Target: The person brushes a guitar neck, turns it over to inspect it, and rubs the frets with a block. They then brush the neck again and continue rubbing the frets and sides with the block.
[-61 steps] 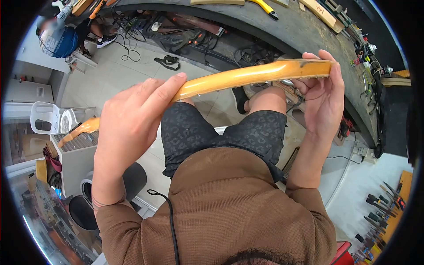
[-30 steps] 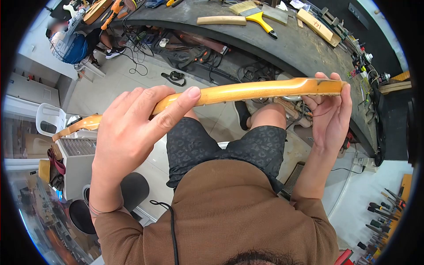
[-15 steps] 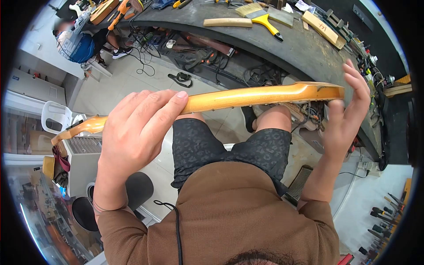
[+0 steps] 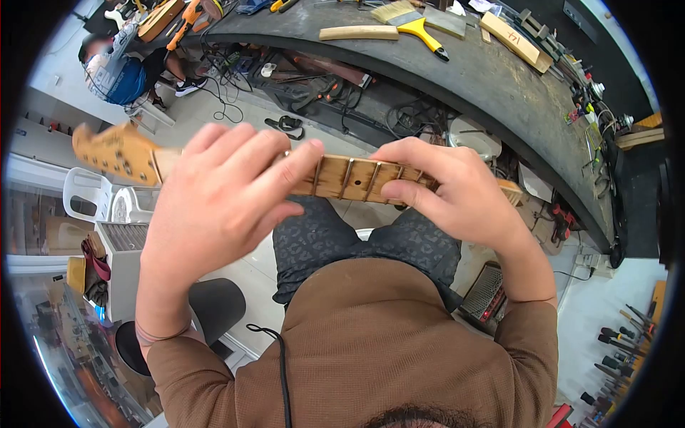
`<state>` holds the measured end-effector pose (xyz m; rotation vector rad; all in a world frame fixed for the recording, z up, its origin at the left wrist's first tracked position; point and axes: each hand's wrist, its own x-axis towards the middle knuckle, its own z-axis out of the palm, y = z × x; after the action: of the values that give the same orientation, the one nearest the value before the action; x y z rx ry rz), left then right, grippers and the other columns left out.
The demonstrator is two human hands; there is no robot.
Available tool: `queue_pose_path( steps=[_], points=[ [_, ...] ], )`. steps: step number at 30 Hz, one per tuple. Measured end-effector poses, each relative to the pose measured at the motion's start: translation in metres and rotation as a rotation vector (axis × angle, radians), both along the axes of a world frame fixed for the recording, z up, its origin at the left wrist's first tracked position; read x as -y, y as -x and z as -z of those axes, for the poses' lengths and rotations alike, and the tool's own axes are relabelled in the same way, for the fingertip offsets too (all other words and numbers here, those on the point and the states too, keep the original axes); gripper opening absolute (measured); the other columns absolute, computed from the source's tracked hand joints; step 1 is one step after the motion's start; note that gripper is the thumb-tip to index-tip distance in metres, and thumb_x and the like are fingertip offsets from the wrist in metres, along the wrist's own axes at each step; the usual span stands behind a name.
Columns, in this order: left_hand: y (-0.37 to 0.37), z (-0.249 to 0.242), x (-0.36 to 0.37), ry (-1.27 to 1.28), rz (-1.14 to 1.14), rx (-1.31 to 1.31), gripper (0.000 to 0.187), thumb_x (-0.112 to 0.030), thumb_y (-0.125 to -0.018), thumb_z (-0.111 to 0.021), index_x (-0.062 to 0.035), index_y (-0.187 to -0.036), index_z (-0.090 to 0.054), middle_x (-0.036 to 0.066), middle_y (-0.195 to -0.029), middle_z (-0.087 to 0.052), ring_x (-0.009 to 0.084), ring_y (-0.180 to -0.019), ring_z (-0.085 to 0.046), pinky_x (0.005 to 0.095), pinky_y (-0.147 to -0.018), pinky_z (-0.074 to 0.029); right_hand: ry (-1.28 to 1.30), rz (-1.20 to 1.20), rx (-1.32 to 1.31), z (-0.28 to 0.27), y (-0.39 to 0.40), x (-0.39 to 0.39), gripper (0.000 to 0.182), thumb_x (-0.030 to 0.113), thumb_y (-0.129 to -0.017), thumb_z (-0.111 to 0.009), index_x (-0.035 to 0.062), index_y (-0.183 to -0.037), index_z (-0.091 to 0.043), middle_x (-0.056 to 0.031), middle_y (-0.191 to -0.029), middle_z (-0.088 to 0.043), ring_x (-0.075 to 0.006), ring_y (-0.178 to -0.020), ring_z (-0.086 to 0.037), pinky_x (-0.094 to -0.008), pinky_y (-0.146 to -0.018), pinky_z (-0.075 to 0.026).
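Note:
A maple guitar neck point(image 4: 345, 178) lies across the view above my lap, its fretted face with dark worn patches turned toward me. Its headstock point(image 4: 118, 153) points left and shows tuner holes. My left hand point(image 4: 217, 203) is closed around the headstock half, fingers over the top edge and thumb below. Nearer the heel end, my right hand point(image 4: 457, 182) grips the neck between thumb and fingers, hiding some frets. The tip of the heel shows just beyond this hand.
A dark curved workbench point(image 4: 492, 93) runs ahead, holding a yellow-handled brush point(image 4: 421, 32) and wood pieces. Cables hang beneath it. Another person point(image 4: 118, 71) sits at far left. A white chair point(image 4: 85, 192) and a dark bin point(image 4: 217, 307) stand left; tools point(image 4: 628, 349) hang right.
The neck has rolled from its smooth back to its fretted face. My right hand has come in from beyond the heel and closed on the neck; my left hand still holds it.

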<state>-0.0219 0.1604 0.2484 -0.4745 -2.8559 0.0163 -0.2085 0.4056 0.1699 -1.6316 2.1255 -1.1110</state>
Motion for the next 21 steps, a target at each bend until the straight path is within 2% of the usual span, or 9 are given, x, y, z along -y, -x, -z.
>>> queue_pose_path(
  steps=[2,6,9,13,15,17,19,20,21],
  points=[
    [0.006,-0.002,0.002,0.106,-0.056,-0.064,0.062,-0.012,-0.080,-0.086,-0.0096,-0.140,-0.069,0.005,-0.117,-0.072,0.0286,-0.100,-0.068,0.0457,-0.095,-0.052,0.000,-0.006,0.212,0.003,0.000,-0.002,0.033,0.023,-0.104,-0.079,0.0079,-0.133,-0.073,-0.0070,-0.112,-0.080,-0.0243,-0.094,-0.078,-0.0385,-0.081,-0.061],
    [0.018,0.008,0.011,0.185,-0.017,-0.138,0.060,-0.011,-0.078,-0.086,-0.0104,-0.136,-0.070,0.004,-0.116,-0.071,0.0284,-0.102,-0.068,0.0460,-0.099,-0.051,-0.001,-0.012,0.651,0.026,0.001,-0.007,0.037,0.021,-0.108,-0.077,0.0062,-0.141,-0.070,-0.0082,-0.123,-0.079,-0.0161,-0.104,-0.075,-0.0370,-0.092,-0.061],
    [0.028,0.012,0.012,0.126,0.046,-0.115,0.052,-0.010,-0.080,-0.084,-0.0107,-0.131,-0.072,0.004,-0.114,-0.071,0.0279,-0.102,-0.069,0.0462,-0.099,-0.052,0.011,-0.004,0.577,0.035,0.002,-0.013,0.044,0.018,-0.107,-0.080,-0.0015,-0.144,-0.067,-0.0077,-0.131,-0.074,-0.0143,-0.123,-0.069,-0.0336,-0.105,-0.056],
    [0.043,0.018,0.010,0.183,0.076,-0.100,0.037,-0.011,-0.087,-0.080,-0.0109,-0.123,-0.073,0.004,-0.116,-0.073,0.0271,-0.110,-0.072,0.0476,-0.106,-0.053,0.123,0.023,0.675,0.067,-0.004,-0.019,0.038,0.021,-0.111,-0.074,-0.0003,-0.142,-0.067,-0.0073,-0.119,-0.076,-0.0149,-0.112,-0.070,-0.0345,-0.098,-0.058],
    [0.057,0.019,0.006,0.243,0.135,-0.185,0.034,-0.010,-0.089,-0.079,-0.0114,-0.123,-0.074,0.002,-0.123,-0.075,0.0276,-0.127,-0.071,0.0512,-0.118,-0.048,0.149,0.048,0.580,0.080,-0.003,-0.018,0.037,0.023,-0.113,-0.072,-0.0029,-0.140,-0.065,-0.0061,-0.115,-0.074,-0.0129,-0.108,-0.070,-0.0315,-0.093,-0.057],
    [0.066,0.016,-0.005,0.317,0.113,-0.147,0.033,-0.011,-0.092,-0.078,-0.0133,-0.125,-0.075,0.002,-0.137,-0.075,0.0272,-0.142,-0.065,0.0551,-0.127,-0.039,0.073,0.046,0.800,0.081,-0.001,-0.020,0.041,0.035,-0.118,-0.064,-0.0008,-0.138,-0.062,-0.0044,-0.105,-0.070,-0.0103,-0.092,-0.068,-0.0279,-0.081,-0.055],
    [0.082,0.027,-0.012,0.191,0.145,-0.477,0.035,-0.014,-0.092,-0.080,-0.0160,-0.128,-0.077,0.001,-0.146,-0.073,0.0279,-0.149,-0.060,0.0553,-0.129,-0.036,0.188,-0.064,0.946,0.092,0.008,-0.018,0.065,0.064,-0.116,-0.052,0.0025,-0.135,-0.060,0.0007,-0.092,-0.061,-0.0054,-0.065,-0.050,-0.0232,-0.060,-0.041],
    [0.082,0.031,-0.015,0.091,0.137,-0.521,0.042,-0.017,-0.091,-0.083,-0.0187,-0.133,-0.077,0.005,-0.154,-0.070,0.0332,-0.149,-0.059,0.0557,-0.127,-0.038,0.225,-0.106,0.893,0.090,0.013,-0.017,0.079,0.079,-0.112,-0.041,0.0050,-0.133,-0.059,0.0001,-0.088,-0.055,-0.0067,-0.064,-0.049,-0.0235,-0.060,-0.042],
    [0.086,0.051,-0.015,-0.064,0.151,-0.648,0.046,-0.016,-0.090,-0.088,-0.0163,-0.134,-0.076,0.010,-0.149,-0.071,0.0391,-0.145,-0.059,0.0552,-0.123,-0.043,0.236,-0.088,0.888,0.091,0.020,-0.016,0.079,0.079,-0.112,-0.041,0.0050,-0.133,-0.059,0.0001,-0.088,-0.055,-0.0067,-0.064,-0.049,-0.0235,-0.060,-0.042]
  ],
)
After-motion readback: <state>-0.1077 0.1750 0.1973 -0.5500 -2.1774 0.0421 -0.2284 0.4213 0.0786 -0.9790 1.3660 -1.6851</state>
